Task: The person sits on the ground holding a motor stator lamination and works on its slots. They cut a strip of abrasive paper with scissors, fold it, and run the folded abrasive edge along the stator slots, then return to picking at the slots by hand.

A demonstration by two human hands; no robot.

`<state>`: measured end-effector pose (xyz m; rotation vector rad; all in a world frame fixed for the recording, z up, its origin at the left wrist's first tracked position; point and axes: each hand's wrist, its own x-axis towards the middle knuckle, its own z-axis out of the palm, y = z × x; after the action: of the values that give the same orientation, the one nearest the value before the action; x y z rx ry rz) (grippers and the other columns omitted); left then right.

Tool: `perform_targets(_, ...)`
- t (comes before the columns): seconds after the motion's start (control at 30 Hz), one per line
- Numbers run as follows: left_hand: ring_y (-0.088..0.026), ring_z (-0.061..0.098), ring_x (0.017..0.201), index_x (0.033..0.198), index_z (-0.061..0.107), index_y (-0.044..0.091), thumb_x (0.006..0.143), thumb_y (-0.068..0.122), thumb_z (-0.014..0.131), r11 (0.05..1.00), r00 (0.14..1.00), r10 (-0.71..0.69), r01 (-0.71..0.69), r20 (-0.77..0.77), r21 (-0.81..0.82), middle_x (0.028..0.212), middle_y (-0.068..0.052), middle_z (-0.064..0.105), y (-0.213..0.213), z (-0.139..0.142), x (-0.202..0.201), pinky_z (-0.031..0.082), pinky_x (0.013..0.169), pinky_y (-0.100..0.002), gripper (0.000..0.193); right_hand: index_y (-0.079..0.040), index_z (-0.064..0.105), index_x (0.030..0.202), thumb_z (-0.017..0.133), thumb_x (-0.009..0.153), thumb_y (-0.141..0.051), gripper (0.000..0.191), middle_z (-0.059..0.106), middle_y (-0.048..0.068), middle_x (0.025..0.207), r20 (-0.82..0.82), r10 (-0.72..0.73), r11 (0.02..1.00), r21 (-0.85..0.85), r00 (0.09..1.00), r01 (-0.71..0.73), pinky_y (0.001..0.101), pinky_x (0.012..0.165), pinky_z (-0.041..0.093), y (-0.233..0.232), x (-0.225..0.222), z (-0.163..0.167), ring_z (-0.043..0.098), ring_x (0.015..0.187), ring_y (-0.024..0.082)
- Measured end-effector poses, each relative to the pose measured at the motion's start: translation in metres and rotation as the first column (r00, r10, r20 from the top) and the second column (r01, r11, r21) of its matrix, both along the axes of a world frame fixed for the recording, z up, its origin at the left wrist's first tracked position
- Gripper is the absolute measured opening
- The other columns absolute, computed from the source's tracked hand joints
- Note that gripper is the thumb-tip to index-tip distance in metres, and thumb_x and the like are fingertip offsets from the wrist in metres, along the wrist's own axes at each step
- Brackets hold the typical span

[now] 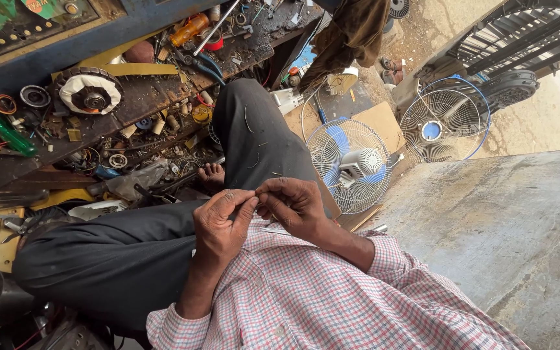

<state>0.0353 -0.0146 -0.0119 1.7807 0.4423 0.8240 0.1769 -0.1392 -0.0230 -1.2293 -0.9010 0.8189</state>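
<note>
Fingertips of both hands meet over the person's lap, pinching a thin, pale piece of wire that is too small to identify with certainty. Left hand is curled, thumb and forefinger pressed together on the near end of the wire, back of the hand turned up toward the camera, wrist bent, forearm rising bare from a checked shirt sleeve. Right hand comes in from the other side, fingers bunched and closed on the far end of the same wire, knuckles raised, forearm angled down into a rolled checked cuff. The two hands touch at the fingertips. Beneath them lie the person's crossed legs in dark trousers, one knee lifted, a bare foot showing just beyond the hands. Just beyond the hands stands a small fan with a white wire guard and blue blades on a sheet of cardboard; a second, bare fan guard with a blue rim stands further off on the ground. To the left, a cluttered workbench carries a wound motor stator, a green-handled screwdriver, pliers with blue grips and an orange bottle. A grey concrete slab fills the right side.
</note>
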Motion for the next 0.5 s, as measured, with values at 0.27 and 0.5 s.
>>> perform_targets(0.27,-0.018,0.076,0.079,0.099,0.066,0.001,0.097,0.003,0.072,0.991,0.999,0.008,-0.015,0.052,0.130,0.088,-0.009,0.073,-0.001,0.002,0.003,0.063,0.066,-0.028,0.007,0.005,0.065,0.115,0.061,0.106,-0.005,0.014,0.074,0.009,0.093,0.007,0.034,0.999,-0.037,0.999,-0.034,0.0235,0.073,0.066,0.000,0.004,0.003,0.074,0.082,0.010)
perform_targets(0.5,-0.018,0.071,0.078,0.100,0.063,0.002,0.100,0.008,0.068,0.996,0.990,0.080,-0.084,0.114,0.033,0.091,-0.008,0.070,-0.005,0.017,0.009,0.060,0.069,-0.030,0.008,-0.001,0.066,0.110,0.066,0.105,-0.007,0.007,0.066,0.003,0.099,-0.273,-0.051,0.995,-0.099,0.961,0.024,0.0220,0.074,0.053,0.011,-0.003,0.005,0.060,0.085,0.007)
